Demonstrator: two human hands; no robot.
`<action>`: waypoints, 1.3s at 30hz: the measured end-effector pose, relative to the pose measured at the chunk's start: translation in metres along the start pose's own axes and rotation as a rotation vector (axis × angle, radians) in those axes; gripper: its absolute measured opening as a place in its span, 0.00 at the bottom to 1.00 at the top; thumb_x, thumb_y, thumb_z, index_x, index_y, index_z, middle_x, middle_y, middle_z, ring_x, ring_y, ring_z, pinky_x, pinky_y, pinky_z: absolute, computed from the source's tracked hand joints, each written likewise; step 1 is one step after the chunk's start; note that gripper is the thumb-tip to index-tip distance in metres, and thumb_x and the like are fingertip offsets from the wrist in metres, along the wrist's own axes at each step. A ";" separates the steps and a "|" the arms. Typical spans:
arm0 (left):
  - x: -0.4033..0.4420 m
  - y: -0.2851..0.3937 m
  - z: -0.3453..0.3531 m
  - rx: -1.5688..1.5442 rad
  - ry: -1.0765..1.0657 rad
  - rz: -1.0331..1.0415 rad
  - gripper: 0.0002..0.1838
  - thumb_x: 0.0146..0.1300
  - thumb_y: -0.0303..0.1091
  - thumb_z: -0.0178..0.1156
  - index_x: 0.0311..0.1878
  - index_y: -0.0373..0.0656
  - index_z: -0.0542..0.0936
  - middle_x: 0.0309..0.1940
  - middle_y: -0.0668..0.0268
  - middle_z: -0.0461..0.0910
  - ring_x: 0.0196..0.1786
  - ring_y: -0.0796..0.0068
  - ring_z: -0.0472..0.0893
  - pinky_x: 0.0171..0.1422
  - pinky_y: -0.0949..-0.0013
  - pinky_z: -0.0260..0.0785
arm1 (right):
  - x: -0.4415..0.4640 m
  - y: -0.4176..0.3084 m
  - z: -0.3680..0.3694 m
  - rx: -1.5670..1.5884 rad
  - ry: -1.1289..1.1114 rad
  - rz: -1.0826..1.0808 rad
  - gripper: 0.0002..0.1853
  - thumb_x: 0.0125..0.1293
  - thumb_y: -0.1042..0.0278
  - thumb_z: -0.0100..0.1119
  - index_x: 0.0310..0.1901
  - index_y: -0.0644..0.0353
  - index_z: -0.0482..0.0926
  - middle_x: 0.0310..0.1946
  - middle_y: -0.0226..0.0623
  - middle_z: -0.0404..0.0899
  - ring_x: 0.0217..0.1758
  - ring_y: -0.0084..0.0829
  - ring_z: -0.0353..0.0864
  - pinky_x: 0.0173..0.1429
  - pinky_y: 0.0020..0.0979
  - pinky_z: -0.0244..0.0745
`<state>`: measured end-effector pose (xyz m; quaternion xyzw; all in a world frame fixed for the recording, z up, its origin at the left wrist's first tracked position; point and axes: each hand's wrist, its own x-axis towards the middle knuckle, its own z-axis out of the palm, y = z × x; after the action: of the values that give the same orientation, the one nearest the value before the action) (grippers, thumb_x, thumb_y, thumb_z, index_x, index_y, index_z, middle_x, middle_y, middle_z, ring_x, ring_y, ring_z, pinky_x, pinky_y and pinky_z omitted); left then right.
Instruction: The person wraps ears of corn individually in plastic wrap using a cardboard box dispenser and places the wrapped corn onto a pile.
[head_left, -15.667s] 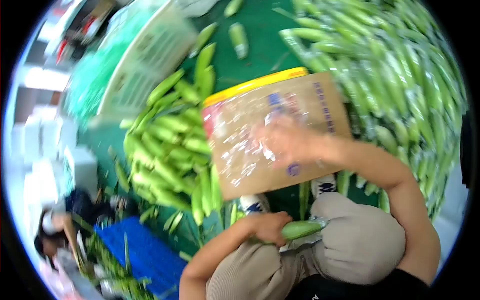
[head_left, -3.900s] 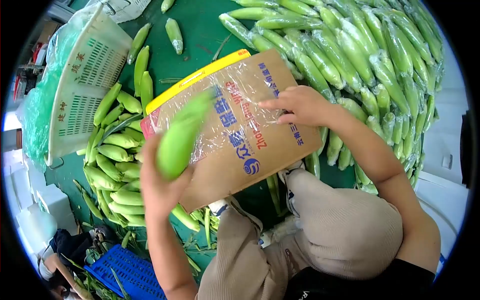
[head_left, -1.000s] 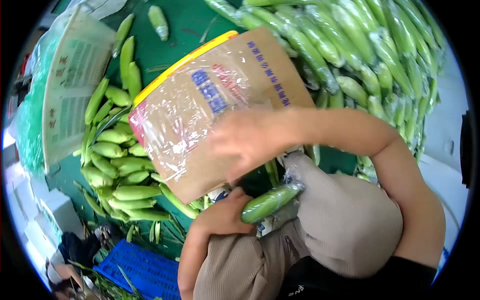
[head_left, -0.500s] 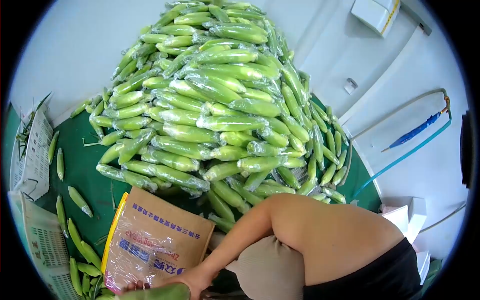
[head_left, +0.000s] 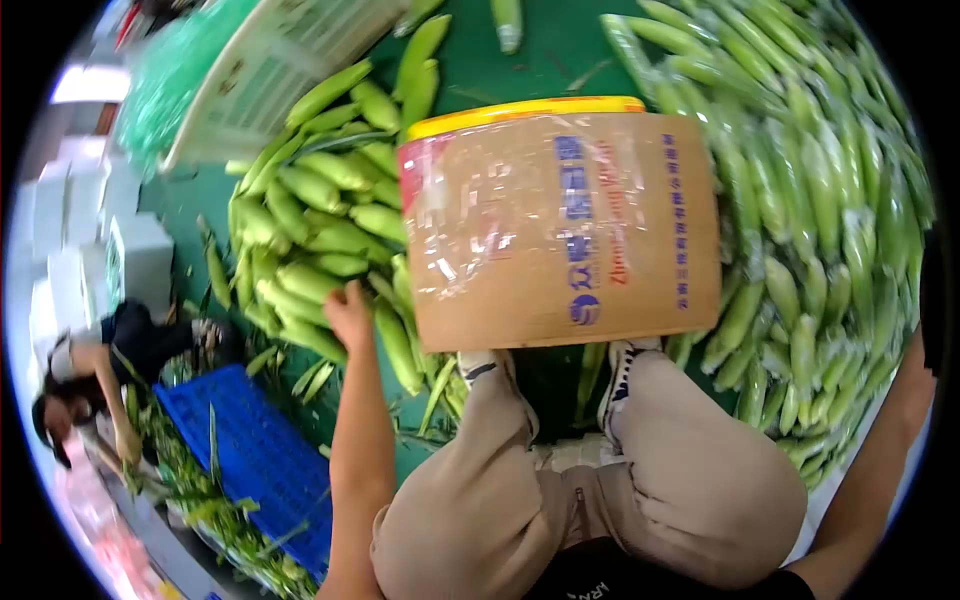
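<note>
My left hand [head_left: 348, 316] is at the lower right edge of the pile of unwrapped corn cobs [head_left: 318, 225], its fingers bent against a cob; whether it grips one is hard to tell. The cardboard box [head_left: 540, 240], with clear film over its left part and a yellow edge [head_left: 525, 112] at its far side, lies in front of my knees. No cob rests on it. On the right is a large heap of film-wrapped cobs [head_left: 800, 200]. My right arm [head_left: 890, 450] reaches out at the right edge, and its hand is out of view.
A white crate [head_left: 285, 75] with green plastic [head_left: 185, 85] stands at the upper left. At the lower left, another person [head_left: 90, 370] bends beside a blue crate [head_left: 250, 450] and a pile of green leaves [head_left: 190, 490]. White boxes [head_left: 75, 215] are stacked behind.
The view has swung back from the wrapped heap to the box. My left hand has moved to the unwrapped pile. My right hand has left the box area, and the cob near my hands is gone from view.
</note>
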<state>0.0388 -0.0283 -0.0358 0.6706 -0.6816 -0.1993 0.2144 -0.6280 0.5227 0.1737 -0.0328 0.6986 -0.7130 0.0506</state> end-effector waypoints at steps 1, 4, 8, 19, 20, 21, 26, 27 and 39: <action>-0.013 -0.004 0.002 0.073 -0.206 -0.061 0.29 0.67 0.52 0.69 0.54 0.32 0.81 0.48 0.44 0.81 0.53 0.45 0.80 0.63 0.52 0.72 | 0.004 0.003 0.009 -0.014 0.022 -0.033 0.29 0.68 0.71 0.65 0.69 0.61 0.70 0.48 0.38 0.81 0.46 0.28 0.78 0.54 0.32 0.75; -0.104 0.020 -0.003 0.286 -0.013 0.055 0.38 0.60 0.56 0.74 0.63 0.35 0.76 0.61 0.44 0.75 0.63 0.42 0.76 0.67 0.50 0.71 | -0.006 0.010 0.054 -0.028 0.009 -0.113 0.27 0.72 0.72 0.62 0.70 0.63 0.70 0.50 0.36 0.80 0.46 0.25 0.77 0.55 0.29 0.75; -0.144 -0.068 0.004 0.269 -0.247 -0.416 0.46 0.50 0.55 0.81 0.62 0.29 0.74 0.58 0.40 0.79 0.60 0.37 0.79 0.65 0.48 0.73 | -0.107 0.037 0.147 -0.016 -0.292 -0.026 0.24 0.75 0.72 0.60 0.71 0.62 0.71 0.49 0.32 0.80 0.46 0.22 0.77 0.55 0.25 0.75; -0.117 0.202 -0.096 -0.527 -0.439 0.379 0.42 0.58 0.20 0.67 0.78 0.38 0.64 0.63 0.58 0.76 0.58 0.63 0.78 0.68 0.61 0.71 | -0.150 0.030 0.185 -1.056 -1.141 -0.842 0.29 0.61 0.63 0.73 0.66 0.40 0.81 0.37 0.33 0.76 0.40 0.34 0.78 0.51 0.37 0.71; -0.114 0.252 -0.094 -0.365 -0.515 0.605 0.42 0.54 0.20 0.68 0.76 0.38 0.67 0.62 0.57 0.78 0.60 0.65 0.79 0.68 0.61 0.71 | -0.150 0.034 0.189 -1.057 -1.144 -0.867 0.27 0.61 0.62 0.73 0.64 0.40 0.82 0.35 0.32 0.75 0.39 0.34 0.77 0.51 0.38 0.69; -0.109 0.287 -0.083 -0.200 -0.533 0.856 0.41 0.50 0.21 0.71 0.72 0.39 0.73 0.62 0.56 0.81 0.61 0.63 0.81 0.68 0.62 0.73 | -0.153 0.045 0.193 -1.020 -1.102 -0.897 0.24 0.62 0.62 0.72 0.61 0.41 0.83 0.34 0.31 0.75 0.40 0.34 0.77 0.50 0.37 0.69; -0.117 0.369 -0.014 0.218 -0.628 1.144 0.36 0.50 0.38 0.73 0.67 0.55 0.80 0.55 0.61 0.82 0.56 0.52 0.82 0.62 0.56 0.77 | -0.172 0.078 0.195 -0.680 -0.874 -0.762 0.09 0.69 0.73 0.62 0.49 0.51 0.82 0.34 0.30 0.80 0.40 0.33 0.80 0.47 0.37 0.74; -0.110 0.371 -0.011 0.198 -0.636 1.160 0.36 0.50 0.40 0.72 0.67 0.56 0.80 0.54 0.61 0.82 0.56 0.52 0.81 0.62 0.55 0.77 | -0.177 0.076 0.199 -0.519 -0.794 -0.675 0.08 0.71 0.75 0.61 0.48 0.53 0.81 0.36 0.31 0.82 0.40 0.32 0.81 0.47 0.36 0.75; -0.076 0.359 0.000 -0.018 -0.560 1.084 0.49 0.44 0.58 0.81 0.64 0.37 0.75 0.53 0.54 0.77 0.55 0.50 0.79 0.59 0.52 0.74 | -0.174 0.069 0.304 -0.966 -0.854 -1.046 0.34 0.56 0.45 0.76 0.62 0.48 0.77 0.46 0.35 0.79 0.54 0.41 0.79 0.56 0.44 0.76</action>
<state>-0.2585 0.0548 0.1630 0.1485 -0.9546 -0.2364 0.1035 -0.4183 0.2403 0.1153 -0.6394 0.7430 -0.1923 -0.0464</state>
